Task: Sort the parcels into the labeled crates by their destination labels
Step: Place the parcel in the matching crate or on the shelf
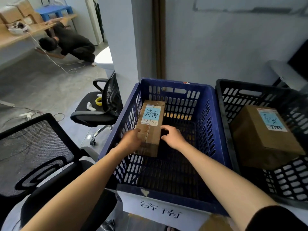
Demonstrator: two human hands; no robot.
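Inside the blue slotted plastic crate (215, 124), close to its left wall: brown cardboard parcel (150, 135), light-blue handwritten label facing up. The left hand (131, 140) grips the parcel's near left edge, thumb on top and fingers curled down the side. The right hand (173, 136) is just beside the parcel's right edge with fingers bent; whether it grips or touches cannot be told.

Left of the crate (219, 130), the left arm (86, 177) is bare from the left grip (131, 139) to above the elbow. The right arm (225, 176) is bare past the elbow; a black sleeve (280, 219) with a curved hem covers its upper part, at the crate's near right corner.
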